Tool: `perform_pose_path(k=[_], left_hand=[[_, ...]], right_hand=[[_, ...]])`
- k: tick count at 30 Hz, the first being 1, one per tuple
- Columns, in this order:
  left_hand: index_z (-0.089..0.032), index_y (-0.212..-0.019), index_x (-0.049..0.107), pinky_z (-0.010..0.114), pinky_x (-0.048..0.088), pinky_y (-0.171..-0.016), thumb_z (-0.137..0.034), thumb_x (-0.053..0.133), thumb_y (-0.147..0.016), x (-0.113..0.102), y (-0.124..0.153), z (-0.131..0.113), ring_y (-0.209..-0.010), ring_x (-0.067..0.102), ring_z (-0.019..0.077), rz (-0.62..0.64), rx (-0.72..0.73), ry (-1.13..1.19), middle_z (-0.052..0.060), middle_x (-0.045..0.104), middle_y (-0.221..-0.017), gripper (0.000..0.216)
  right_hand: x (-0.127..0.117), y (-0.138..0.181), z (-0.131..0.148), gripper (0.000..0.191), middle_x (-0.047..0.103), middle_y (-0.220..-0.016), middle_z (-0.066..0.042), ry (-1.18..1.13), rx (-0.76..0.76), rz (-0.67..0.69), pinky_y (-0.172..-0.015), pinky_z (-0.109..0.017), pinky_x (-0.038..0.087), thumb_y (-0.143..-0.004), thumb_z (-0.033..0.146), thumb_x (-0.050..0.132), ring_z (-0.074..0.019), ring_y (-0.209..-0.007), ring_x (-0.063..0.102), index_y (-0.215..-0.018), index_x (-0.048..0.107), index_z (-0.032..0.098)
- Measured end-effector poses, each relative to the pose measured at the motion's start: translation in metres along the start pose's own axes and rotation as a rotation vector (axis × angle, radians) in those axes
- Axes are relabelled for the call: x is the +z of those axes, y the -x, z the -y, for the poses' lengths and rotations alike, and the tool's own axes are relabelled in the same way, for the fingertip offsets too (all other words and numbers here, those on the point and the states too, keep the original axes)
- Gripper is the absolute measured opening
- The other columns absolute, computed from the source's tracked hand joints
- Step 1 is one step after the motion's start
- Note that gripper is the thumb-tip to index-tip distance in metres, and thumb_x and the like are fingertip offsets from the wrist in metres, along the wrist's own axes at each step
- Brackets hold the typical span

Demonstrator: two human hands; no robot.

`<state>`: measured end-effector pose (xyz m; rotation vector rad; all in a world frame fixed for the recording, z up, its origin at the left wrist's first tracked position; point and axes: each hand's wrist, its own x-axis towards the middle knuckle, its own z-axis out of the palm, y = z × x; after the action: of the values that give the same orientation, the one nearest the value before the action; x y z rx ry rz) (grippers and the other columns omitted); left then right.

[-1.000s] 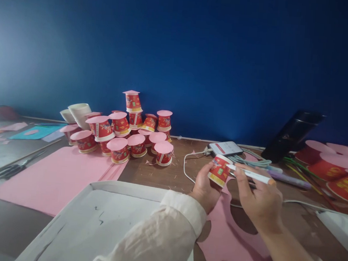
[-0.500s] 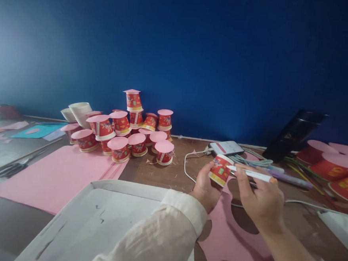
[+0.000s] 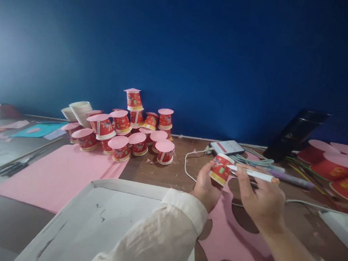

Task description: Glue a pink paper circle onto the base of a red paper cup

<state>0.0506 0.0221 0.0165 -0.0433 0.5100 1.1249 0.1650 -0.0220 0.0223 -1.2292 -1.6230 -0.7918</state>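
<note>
Little has moved since the earlier frame: the small red cup [image 3: 220, 170], left hand [image 3: 207, 190] and right hand [image 3: 262, 204] keep their places, while the white marker [image 3: 253, 174] lies slightly flatter.

A blue wall [image 3: 179, 47] bounds the back of the brown table [image 3: 158, 178]. At near left, the raised rim of a white tray [image 3: 134, 185] passes under the left sleeve [image 3: 157, 236], beside pink sheets [image 3: 54, 174]. A pink cut-out sheet [image 3: 234, 246] spreads below both hands. Pink-topped cups [image 3: 102, 127] crowd the left, two high in places; a dark bottle [image 3: 293, 135] and larger red cups [image 3: 335, 169] stand to the right. Brown tabletop, strewn with scraps, shows between the pink-topped cups and the phone [image 3: 228, 147], whose white cord [image 3: 186, 163] loops just beside the left hand.

The small red cup is raised before the phone, tilted, gripped by the left thumb and fingers mostly hidden behind it. The right thumb and forefinger pinch the white marker, its tip at the cup's side; contact cannot be told.
</note>
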Motion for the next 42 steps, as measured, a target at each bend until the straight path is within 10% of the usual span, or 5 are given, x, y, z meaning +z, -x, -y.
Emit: perform_pose_path(k=[42], left_hand=[[-0.011,-0.093,0.073,0.025,0.059,-0.072,-0.019,0.067,-0.088,-0.001,-0.002,0.000,-0.072,0.072,0.0168,0.088,0.005,0.015,0.011,0.076,-0.088,0.012]], right_hand=[[0.000,0.000,0.006,0.020,0.081,-0.096,-0.007,-0.009,0.047,0.029,-0.098,-0.041,0.056,-0.101,0.028,0.059,-0.0232,-0.090,0.076,-0.102,0.077,0.022]])
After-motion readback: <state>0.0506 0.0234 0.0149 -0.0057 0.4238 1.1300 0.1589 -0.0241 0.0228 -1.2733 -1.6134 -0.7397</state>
